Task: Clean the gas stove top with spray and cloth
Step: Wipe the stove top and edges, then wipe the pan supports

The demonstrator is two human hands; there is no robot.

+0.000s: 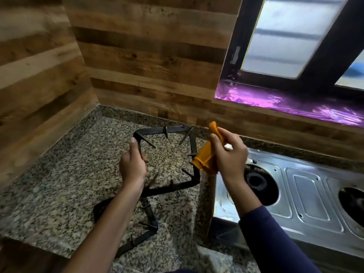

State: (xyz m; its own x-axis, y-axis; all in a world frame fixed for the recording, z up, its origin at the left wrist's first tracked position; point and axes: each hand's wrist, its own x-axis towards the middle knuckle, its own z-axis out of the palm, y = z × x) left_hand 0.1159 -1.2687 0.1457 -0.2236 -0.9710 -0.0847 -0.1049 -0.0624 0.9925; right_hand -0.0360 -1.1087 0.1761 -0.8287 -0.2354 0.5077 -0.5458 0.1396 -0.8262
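Observation:
A black square pan-support grate (194, 142) is over the speckled granite counter (59, 184); my left hand (133, 164) grips its left bar. My right hand (229, 154) holds an orange cloth (204, 158) against the grate's right bar. A second black grate (149, 219) lies flat on the counter nearer to me, partly hidden by my left forearm. The steel gas stove top (307, 192) sits to the right, its burner wells (258, 182) bare of grates. No spray bottle is in view.
Wood-plank walls (147, 56) close in the counter at the back and left. A window (291, 36) with a purple-lit sill (275, 101) is at the upper right. The counter's front edge runs along the lower left.

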